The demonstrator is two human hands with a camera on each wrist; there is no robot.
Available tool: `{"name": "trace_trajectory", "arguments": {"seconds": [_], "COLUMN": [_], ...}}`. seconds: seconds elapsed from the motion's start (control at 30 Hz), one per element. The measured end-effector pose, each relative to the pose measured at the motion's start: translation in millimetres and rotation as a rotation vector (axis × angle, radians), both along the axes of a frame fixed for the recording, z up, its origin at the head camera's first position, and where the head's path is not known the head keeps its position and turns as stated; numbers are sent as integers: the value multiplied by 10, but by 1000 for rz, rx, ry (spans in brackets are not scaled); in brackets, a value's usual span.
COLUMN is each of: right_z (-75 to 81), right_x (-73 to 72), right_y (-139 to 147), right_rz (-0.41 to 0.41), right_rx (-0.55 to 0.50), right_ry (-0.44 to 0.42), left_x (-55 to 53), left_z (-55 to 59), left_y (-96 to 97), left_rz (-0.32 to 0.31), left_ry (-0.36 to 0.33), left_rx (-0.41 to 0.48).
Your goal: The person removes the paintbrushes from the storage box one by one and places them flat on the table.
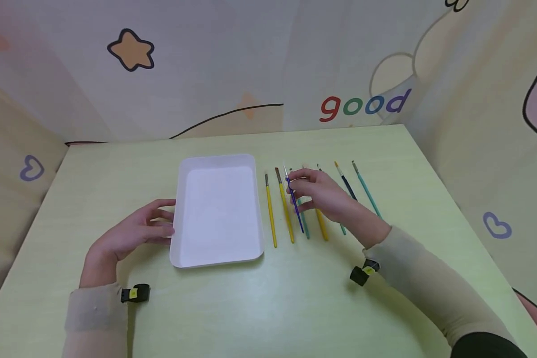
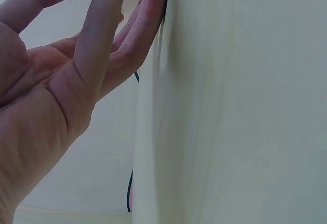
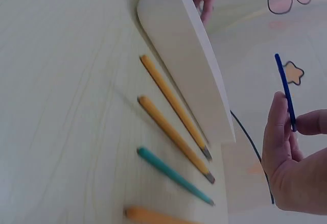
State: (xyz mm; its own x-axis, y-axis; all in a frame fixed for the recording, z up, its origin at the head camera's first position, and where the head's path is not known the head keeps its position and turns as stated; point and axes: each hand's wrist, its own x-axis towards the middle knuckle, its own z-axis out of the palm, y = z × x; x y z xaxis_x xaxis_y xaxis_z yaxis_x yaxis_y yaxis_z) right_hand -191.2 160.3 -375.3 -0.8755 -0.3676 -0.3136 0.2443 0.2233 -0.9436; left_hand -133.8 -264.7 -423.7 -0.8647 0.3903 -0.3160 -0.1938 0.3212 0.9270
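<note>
My right hand (image 1: 319, 193) pinches a thin dark-blue paintbrush (image 1: 295, 205) between thumb and fingers. In the right wrist view the same blue brush (image 3: 286, 91) is raised off the table. A shallow white tray (image 1: 219, 211) lies left of the brushes. My left hand (image 1: 138, 226) touches the tray's left side with extended fingers; in the left wrist view, part of the left hand (image 2: 76, 60) hides the tray's edge. Beside the tray lie two yellow brushes, the nearer yellow brush (image 1: 271, 214) and a brown-tipped yellow brush (image 1: 286, 211).
Under and beyond my right hand lie a teal brush (image 3: 173, 174), a thicker yellow-handled brush (image 1: 321, 224), a dark-blue brush (image 1: 346, 184) and a long turquoise brush (image 1: 367, 189). The pale wooden table (image 1: 259, 313) meets a printed backdrop (image 1: 219, 64) at the back.
</note>
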Motion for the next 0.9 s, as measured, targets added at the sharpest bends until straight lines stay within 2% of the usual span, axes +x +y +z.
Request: {"name": "trace_trajectory", "arguments": {"seconds": [0.27,0.5,0.9], "right_z": [-28,-46,-219], "right_x": [-70,-119,-344], "right_y": [316,603,1194], "right_rz": [-41,-61,-86], "right_rx": [56,155,293], "right_ry": [35,72,68], "left_x": [4,-17,-2], "left_z": [0,-3,0], "left_y": [-26,-25,-19], "left_rz": [1,-9,-1], "left_ry": [-1,2,0], "left_rx": [16,39,16]}}
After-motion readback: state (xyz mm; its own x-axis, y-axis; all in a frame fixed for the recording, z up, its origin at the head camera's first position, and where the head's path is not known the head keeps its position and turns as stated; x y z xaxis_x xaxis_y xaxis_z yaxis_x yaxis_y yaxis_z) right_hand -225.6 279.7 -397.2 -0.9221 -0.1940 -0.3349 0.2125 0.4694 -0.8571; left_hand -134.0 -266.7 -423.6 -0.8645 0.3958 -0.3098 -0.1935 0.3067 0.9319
